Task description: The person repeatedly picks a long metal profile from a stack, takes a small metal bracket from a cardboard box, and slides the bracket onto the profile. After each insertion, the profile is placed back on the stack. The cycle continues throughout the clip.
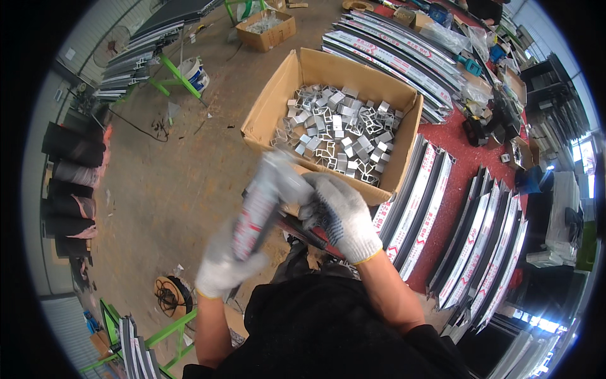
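My left hand (229, 272), in a white knit glove, grips a metal profile (255, 213) covered in film with red print. The profile is tilted up and away from me and blurred by motion. My right hand (343, 215), in a matching glove with dark grip dots, is curled beside the profile's upper end. A blurred silvery part (294, 185) lies between the profile and my right fingers; whether they hold it is unclear. Just beyond both hands stands an open cardboard box (272, 102) with many loose aluminium corner brackets (338, 128) inside.
Film-wrapped profiles (412, 208) lie in rows on a red surface (440, 135) at right, with a teal power tool (468, 65) farther back. Green stands (177, 78) hold more profiles at left. A second box (267, 35), a bucket (194, 73) and a cable reel (170, 296) sit on the floor.
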Tool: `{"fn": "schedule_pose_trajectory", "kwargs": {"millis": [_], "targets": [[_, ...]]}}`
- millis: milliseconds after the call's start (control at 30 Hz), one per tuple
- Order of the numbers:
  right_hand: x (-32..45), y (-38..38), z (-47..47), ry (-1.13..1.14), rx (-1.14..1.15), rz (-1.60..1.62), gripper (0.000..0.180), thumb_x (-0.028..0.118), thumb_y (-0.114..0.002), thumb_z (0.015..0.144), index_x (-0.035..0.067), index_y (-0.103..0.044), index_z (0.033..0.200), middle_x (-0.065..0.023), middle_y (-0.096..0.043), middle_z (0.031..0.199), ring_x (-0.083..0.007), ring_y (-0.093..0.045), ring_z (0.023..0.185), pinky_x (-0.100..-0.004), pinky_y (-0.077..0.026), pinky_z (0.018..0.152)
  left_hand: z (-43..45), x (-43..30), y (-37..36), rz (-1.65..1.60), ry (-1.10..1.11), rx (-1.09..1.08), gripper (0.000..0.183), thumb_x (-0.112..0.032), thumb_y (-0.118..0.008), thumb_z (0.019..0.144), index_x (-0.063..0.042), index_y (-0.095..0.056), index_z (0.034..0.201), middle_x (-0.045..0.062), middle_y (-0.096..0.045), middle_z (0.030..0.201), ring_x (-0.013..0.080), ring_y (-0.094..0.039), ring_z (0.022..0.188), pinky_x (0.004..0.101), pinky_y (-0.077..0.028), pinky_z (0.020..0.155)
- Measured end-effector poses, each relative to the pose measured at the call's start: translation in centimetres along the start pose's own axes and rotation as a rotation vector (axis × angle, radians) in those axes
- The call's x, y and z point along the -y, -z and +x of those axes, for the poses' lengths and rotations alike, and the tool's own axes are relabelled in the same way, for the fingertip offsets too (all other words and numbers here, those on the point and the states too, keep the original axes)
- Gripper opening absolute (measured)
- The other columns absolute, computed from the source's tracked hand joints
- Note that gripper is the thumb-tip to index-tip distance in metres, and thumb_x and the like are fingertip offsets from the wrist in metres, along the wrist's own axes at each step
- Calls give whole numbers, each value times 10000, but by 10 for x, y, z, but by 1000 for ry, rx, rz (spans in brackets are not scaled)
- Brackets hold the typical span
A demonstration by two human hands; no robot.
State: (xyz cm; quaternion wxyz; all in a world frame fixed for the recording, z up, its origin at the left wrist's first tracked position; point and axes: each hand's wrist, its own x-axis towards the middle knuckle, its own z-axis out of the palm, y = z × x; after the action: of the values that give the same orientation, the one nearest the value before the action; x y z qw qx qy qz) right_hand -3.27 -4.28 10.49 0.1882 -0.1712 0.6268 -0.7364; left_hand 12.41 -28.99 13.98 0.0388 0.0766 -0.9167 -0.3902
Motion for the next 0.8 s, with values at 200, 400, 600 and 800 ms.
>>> {"fn": "schedule_pose_trajectory", "kwargs": {"millis": [200, 400, 600, 800], "targets": [[36, -23, -38, -216, 351, -29, 342, 165, -746, 1101, -13, -732, 1393, -81, -775, 1123, -150, -749, 1021, -324, -625, 921, 31, 47, 78, -942, 147, -597, 432, -275, -817, 1052, -56, -686, 1401, 64, -731, 1076, 221, -714, 962, 465, -603, 917], [15, -51, -64, -346, 655, 29, 412, 216, -816, 1079, -28, -742, 1403, -117, -812, 1209, -156, -737, 1040, -330, -622, 935, 36, 58, 61, -1423, 267, -966, 376, -435, -748, 1128, -92, -686, 1270, 86, -730, 1208, 299, -720, 1158, 528, -606, 1087], [-28, -76, -54, -502, 235, 430, 695, 317, -827, 1084, -37, -530, 1604, -161, -752, 1359, -205, -762, 1129, -372, -648, 941, -11, 47, -19, -1581, 363, -948, 405, -471, -745, 1126, -77, -690, 1205, 139, -718, 1279, 341, -690, 1277, 566, -569, 1200], [-37, -71, -48, -493, 31, 663, 603, 283, -800, 1089, -33, -568, 1547, -168, -762, 1309, -255, -786, 1124, -400, -662, 953, -48, 49, -44, -1567, 453, -782, 513, -498, -764, 1102, -19, -718, 1278, 193, -740, 1349, 380, -694, 1330, 570, -579, 1176]]}}
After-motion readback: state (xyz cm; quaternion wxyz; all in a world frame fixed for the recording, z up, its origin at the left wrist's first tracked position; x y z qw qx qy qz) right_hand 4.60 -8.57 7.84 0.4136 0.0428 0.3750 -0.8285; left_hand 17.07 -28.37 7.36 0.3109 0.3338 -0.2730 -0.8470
